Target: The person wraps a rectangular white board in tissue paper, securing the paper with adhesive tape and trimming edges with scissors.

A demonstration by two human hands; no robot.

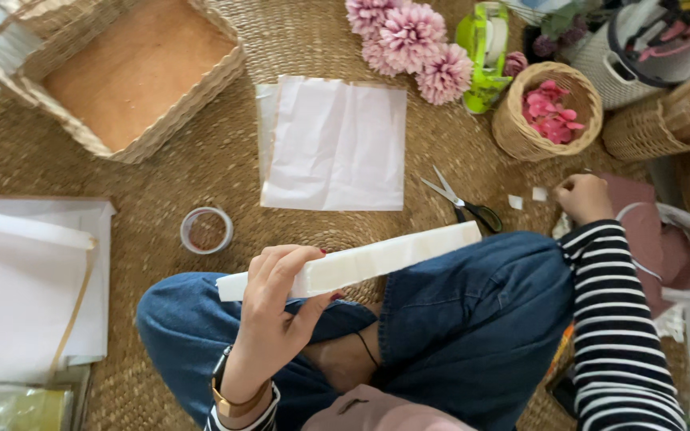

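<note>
Left hand (275, 307): fingers and thumb pinching long white paper-wrapped box (361, 261) at one end, may tip | right hand (583, 198): fingers curled around small white tape pieces (527, 198) near black-handled scissors (463, 201), may stick together

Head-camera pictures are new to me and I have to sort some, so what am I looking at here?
This is one view from a camera on a person's head, looking down at their crossed legs on a woven mat. The left hand holds a long white folded packet over the knees. The right hand reaches to small white scraps on the mat. Nearby lie scissors, white paper sheets, a tape roll, pink flowers and an empty square basket.
</note>
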